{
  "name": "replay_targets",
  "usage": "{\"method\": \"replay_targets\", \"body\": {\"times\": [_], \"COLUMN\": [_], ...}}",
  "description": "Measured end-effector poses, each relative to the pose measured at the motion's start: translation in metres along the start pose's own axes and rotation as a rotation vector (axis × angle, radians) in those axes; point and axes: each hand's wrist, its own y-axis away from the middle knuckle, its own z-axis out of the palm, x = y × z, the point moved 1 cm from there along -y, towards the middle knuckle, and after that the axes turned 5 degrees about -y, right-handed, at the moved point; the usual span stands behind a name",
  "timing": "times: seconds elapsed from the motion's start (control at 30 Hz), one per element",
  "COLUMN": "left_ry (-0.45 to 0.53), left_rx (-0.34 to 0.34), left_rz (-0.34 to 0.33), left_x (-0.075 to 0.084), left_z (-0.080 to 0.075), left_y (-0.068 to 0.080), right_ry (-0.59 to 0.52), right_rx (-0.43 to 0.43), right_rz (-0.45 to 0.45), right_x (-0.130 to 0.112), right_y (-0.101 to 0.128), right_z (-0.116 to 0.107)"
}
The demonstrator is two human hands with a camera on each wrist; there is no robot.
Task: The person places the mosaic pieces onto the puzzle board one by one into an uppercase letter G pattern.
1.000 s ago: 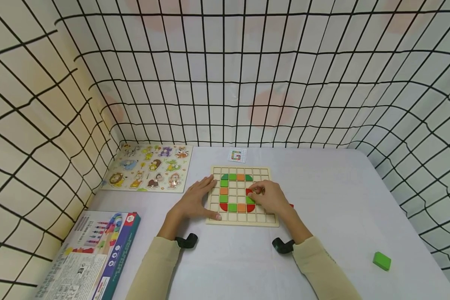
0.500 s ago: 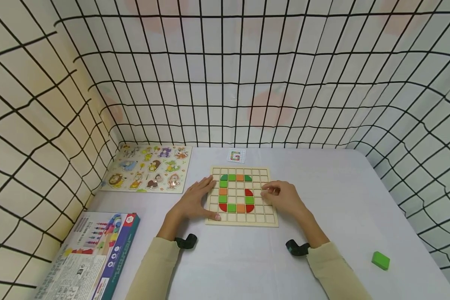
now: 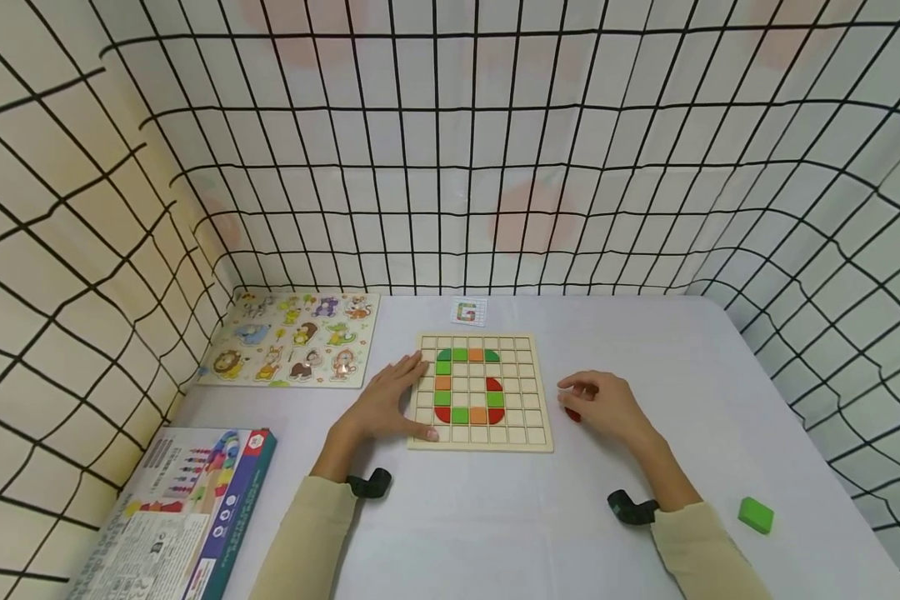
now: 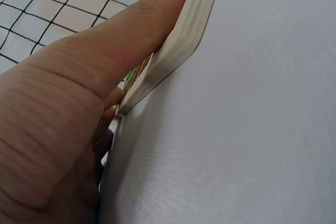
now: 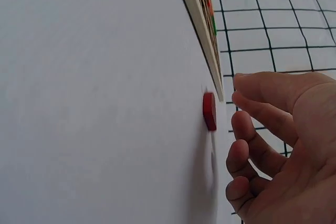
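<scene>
A wooden grid board [image 3: 530,417] lies on the table, with green, orange and red pieces forming a G shape in its cells. My left hand [image 3: 382,404] rests along the board's left side, thumb and fingers spread; the left wrist view has the thumb [image 4: 131,30] on the board's edge. To the right of the board, my right hand [image 3: 607,404] hovers over a loose red block [image 3: 572,414]. The right wrist view shows that red block [image 5: 210,111] on the table, apart from the loosely bent fingers [image 5: 240,153], which hold nothing.
A small card with a G pattern [image 3: 468,312] lies behind the board. At the back left is an animal puzzle board [image 3: 292,337], and at the front left a printed box [image 3: 172,508]. A green block [image 3: 756,515] lies front right. Black netting surrounds the table.
My right hand has moved right, from the red and green pieces on the board to above the loose red block. The left hand has stayed at the board's left side.
</scene>
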Motion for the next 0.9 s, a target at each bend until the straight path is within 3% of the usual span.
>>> {"method": "replay_targets", "body": {"times": [0.23, 0.4, 0.6, 0.9], "left_ry": [0.007, 0.003, 0.001, 0.004], "left_rx": [0.003, -0.009, -0.009, 0.003], "left_rz": [0.004, -0.004, -0.005, 0.009], "left_x": [-0.001, -0.001, 0.0, -0.001], "left_z": [0.001, -0.001, -0.002, -0.001], "left_y": [0.0, 0.0, 0.001, 0.0], "right_ry": [0.039, 0.049, 0.034, 0.071], "right_rx": [-0.011, -0.07, -0.153, -0.161], "right_rz": [-0.025, -0.069, -0.121, -0.141], "right_x": [0.011, 0.015, 0.014, 0.014], "right_y": [0.011, 0.016, 0.015, 0.012], "right_z": [-0.014, -0.02, -0.017, -0.012]}}
